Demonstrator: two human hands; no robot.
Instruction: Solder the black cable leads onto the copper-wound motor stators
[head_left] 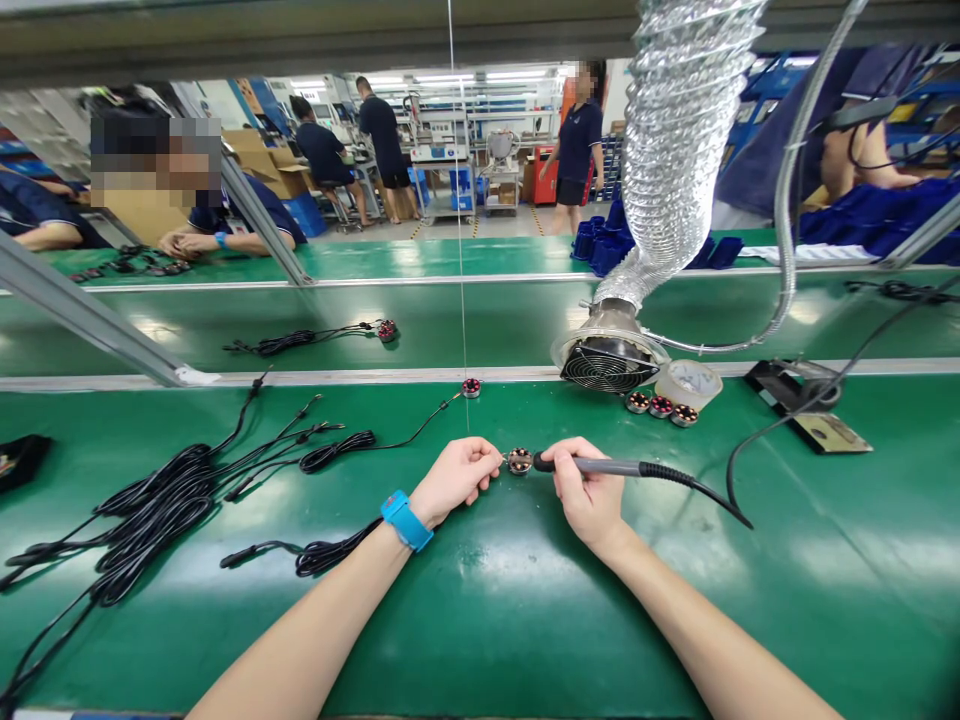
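My right hand (589,490) is wrapped round the grey handle of a soldering iron (611,467), whose tip end reaches over a small round motor part (519,461) on the green table. At the part's left side, my left hand (459,478) pinches a thin wire end at its fingertips. A coiled black cable (341,548) lies beneath and left of my left wrist, which wears a blue band. Just behind, another round part (471,388) is joined to a black cable (337,450).
Several round parts (661,406) sit by a translucent bowl (690,384), near a fan-fronted exhaust duct (611,360). An iron stand (810,400) is at the right. Bundled black cables (157,520) cover the left. A thin vertical string (461,250) hangs mid-view. People work beyond the table.
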